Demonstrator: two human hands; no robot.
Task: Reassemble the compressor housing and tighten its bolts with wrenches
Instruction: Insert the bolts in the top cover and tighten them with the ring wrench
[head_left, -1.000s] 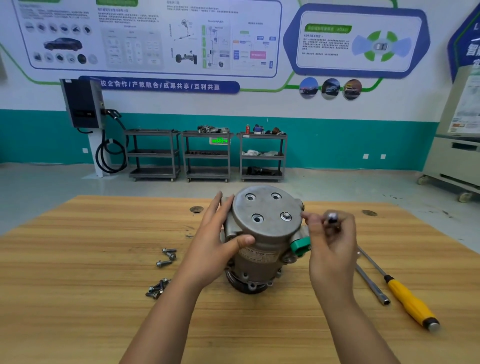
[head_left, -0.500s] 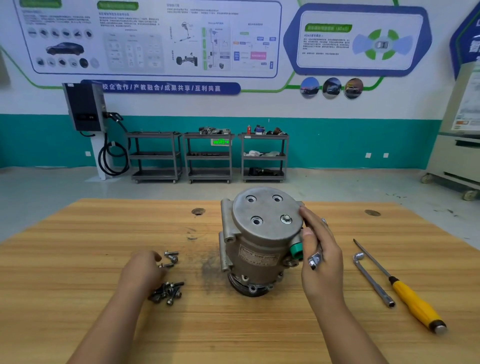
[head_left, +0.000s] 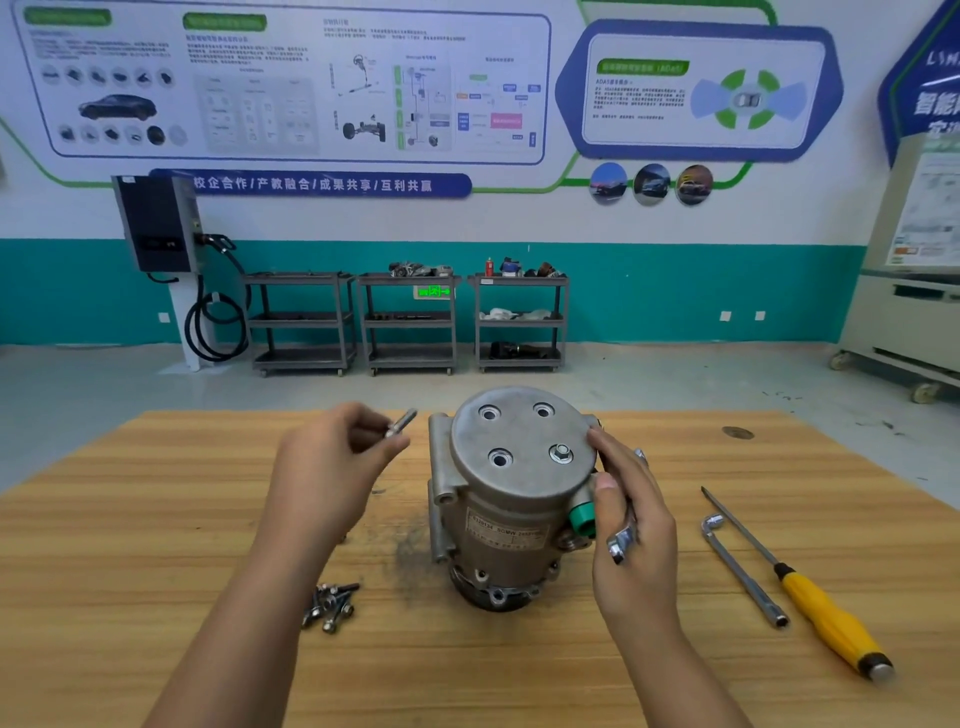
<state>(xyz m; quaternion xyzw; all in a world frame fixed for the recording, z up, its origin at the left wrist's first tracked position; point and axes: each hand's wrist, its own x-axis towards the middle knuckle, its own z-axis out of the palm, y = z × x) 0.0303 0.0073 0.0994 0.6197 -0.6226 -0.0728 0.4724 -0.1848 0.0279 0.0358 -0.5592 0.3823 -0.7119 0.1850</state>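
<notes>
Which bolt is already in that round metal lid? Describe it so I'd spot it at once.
On the wooden table stands the grey compressor, its round lid facing up with four holes. The fitted bolt sits in the lower right hole, beside the right hand; the other three holes are empty.
</notes>
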